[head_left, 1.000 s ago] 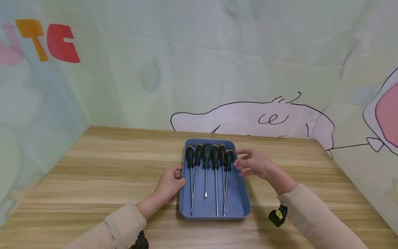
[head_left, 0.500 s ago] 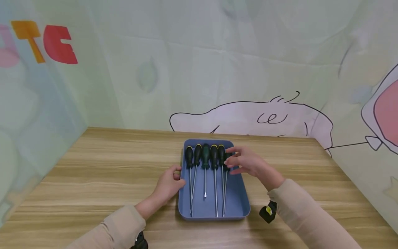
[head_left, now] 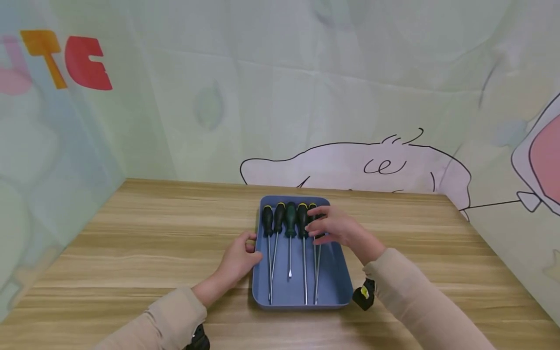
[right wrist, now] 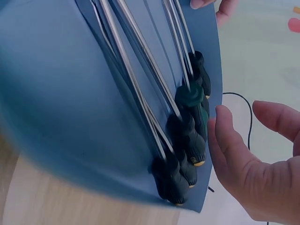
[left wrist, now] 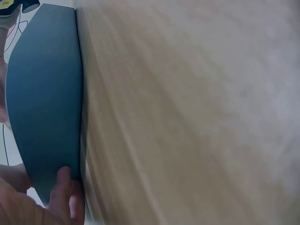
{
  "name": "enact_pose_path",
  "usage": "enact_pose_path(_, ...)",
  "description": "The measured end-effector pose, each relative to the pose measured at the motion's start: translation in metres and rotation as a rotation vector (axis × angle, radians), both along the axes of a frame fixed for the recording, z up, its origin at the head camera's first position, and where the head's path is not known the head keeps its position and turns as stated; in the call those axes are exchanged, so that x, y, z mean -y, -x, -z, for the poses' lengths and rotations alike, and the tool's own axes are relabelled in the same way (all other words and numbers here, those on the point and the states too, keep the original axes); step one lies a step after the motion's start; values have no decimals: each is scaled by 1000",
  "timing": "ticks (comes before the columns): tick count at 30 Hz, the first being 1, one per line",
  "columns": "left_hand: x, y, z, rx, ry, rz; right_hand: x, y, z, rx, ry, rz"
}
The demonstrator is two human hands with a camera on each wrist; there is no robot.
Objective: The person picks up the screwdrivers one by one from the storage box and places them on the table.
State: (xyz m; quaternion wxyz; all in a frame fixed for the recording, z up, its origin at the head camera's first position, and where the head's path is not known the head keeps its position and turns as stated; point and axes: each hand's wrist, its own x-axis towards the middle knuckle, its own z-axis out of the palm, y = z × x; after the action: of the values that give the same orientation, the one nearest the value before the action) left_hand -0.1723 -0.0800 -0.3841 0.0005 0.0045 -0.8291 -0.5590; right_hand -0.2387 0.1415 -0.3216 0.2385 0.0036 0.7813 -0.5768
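Observation:
A blue tray stands on the wooden table, holding several screwdrivers in a row, handles at the far end. One screwdriver has a dark green handle and a short flat-tipped shaft; the others have black handles with yellow ends. My left hand grips the tray's left edge, its thumb over the rim and fingers against the outer wall. Over the right-hand handles hovers my right hand, fingers slightly bent and parted. It hides part of the rightmost handles. In the right wrist view nothing lies between its thumb and fingers.
The wooden table reaches back to a printed cloth backdrop. Black wrist cameras hang below both sleeves.
My right hand has moved left from beside the tray's right rim to over the right-hand screwdriver handles. My left hand and the tray have stayed in place.

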Motion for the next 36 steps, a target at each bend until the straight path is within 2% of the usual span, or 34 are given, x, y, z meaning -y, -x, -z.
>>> enact_pose_path(12, 0, 1, 1, -3, -2, -4, 18, 4, 7, 41, 0, 10)
enact_pose_path(20, 1, 0, -1, -4, 2, -6, 27, 3, 10, 28, -17, -26)
enact_pose_path(30, 0, 1, -1, -1, 2, 0, 42, 6, 15, -49, -155, -22)
enact_pose_path(36, 0, 1, 0, -5, -8, -4, 53, 9, 19, -63, -219, 24)
